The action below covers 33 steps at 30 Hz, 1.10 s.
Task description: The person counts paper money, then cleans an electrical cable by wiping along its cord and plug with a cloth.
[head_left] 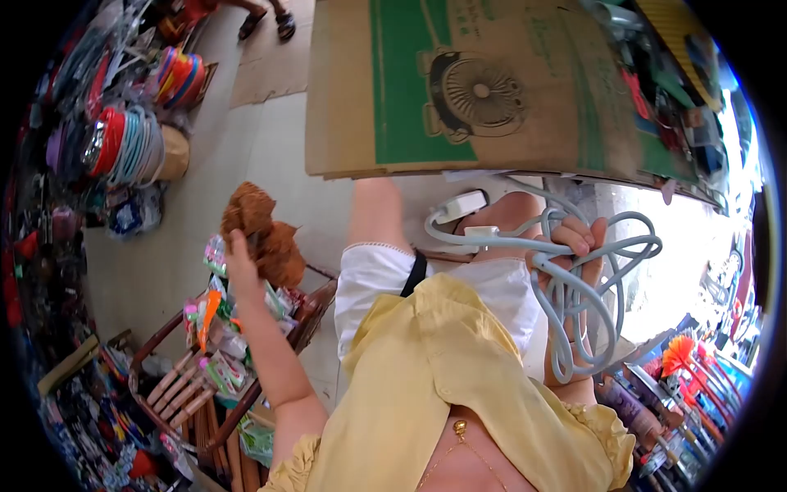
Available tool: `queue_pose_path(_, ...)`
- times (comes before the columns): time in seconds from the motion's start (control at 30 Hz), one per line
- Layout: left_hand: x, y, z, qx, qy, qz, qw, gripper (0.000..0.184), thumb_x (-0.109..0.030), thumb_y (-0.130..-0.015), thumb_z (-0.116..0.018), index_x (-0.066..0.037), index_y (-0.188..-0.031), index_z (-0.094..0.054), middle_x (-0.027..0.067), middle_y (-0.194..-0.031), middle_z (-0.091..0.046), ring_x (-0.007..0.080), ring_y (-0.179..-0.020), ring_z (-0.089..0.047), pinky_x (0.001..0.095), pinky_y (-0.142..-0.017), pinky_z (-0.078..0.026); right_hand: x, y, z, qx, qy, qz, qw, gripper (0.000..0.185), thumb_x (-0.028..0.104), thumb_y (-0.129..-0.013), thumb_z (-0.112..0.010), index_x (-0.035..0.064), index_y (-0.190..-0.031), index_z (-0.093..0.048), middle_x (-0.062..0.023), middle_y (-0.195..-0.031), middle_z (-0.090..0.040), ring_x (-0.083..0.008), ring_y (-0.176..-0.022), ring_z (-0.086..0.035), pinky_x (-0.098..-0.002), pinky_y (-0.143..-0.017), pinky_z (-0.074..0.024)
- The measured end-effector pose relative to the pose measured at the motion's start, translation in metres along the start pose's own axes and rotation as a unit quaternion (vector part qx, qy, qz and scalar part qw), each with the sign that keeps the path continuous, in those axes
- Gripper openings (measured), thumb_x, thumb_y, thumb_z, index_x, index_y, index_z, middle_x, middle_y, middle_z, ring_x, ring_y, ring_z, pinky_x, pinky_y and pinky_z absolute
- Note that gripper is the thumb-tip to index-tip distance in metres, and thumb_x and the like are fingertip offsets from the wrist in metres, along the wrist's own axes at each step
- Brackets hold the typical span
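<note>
My left hand (238,256) is closed on a rust-brown, rough-looking bundle (279,252); whether it is cloth or fibre I cannot tell. It is held out over a basket (308,316) of packaged goods at my left. Loops of a thick pale grey cable (602,348) hang from my right hand (578,239), whose fingers are wrapped round them. At the cable's left side a white plug-like end (482,233) lies near my leg. Another white block (461,206) is just beyond it, partly behind the cable.
A large cardboard box (344,90) printed with a fan stands in front of me. Colourful buckets and coils (131,143) crowd the left side. Brushes and an orange duster (679,357) are at the lower right. A person's feet (270,25) stand at the far end.
</note>
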<state>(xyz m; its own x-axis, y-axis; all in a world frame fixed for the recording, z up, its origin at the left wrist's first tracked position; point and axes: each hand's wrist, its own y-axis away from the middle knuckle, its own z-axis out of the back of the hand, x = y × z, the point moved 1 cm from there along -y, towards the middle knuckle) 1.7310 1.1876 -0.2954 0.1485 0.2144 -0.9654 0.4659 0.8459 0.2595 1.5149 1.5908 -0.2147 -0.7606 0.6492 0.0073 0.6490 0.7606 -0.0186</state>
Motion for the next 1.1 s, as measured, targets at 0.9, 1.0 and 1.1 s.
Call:
queue_pose_path(0.9,-0.089,0.121,-0.276,0.528,-0.175,-0.378,0.740,0.028,-0.004,-0.089,-0.052,-0.001,-0.116,-0.056,0.0040,-0.111,-0.061,0.0126,-0.108,-0.053,0.0269,-0.092,-0.040,0.064,0.034,-0.055,0.033,-0.078,0.236,0.968,0.021,0.024,-0.090,-0.058,0.0054,-0.081,-0.058,0.0008,-0.077,-0.060,-0.0088,-0.062,-0.046,-0.0236,-0.061,-0.0328)
queue_pose_path(1.0,-0.088,0.128,-0.270,0.573,-0.029,-0.157,0.804,0.024,-0.005,-0.089,-0.053,-0.001,-0.112,-0.059,0.0028,-0.101,-0.063,0.0080,-0.091,-0.058,0.0212,-0.078,-0.045,0.079,0.031,-0.046,0.032,-0.070,0.243,0.967,0.022,0.024,-0.088,-0.060,0.0039,-0.079,-0.060,-0.0007,-0.069,-0.056,-0.0085,-0.061,-0.045,-0.0231,-0.059,-0.0318)
queue_pose_path(1.1,-0.091,0.128,-0.266,0.576,-0.021,-0.048,0.816,0.023,-0.004,-0.088,-0.054,0.000,-0.110,-0.060,0.0025,-0.091,-0.063,0.0039,-0.076,-0.057,0.0165,-0.064,-0.044,0.090,0.033,-0.024,0.006,-0.021,0.268,0.963,0.023,0.025,-0.087,-0.062,0.0037,-0.079,-0.060,-0.0008,-0.068,-0.055,-0.0086,-0.060,-0.045,-0.0232,-0.060,-0.0327)
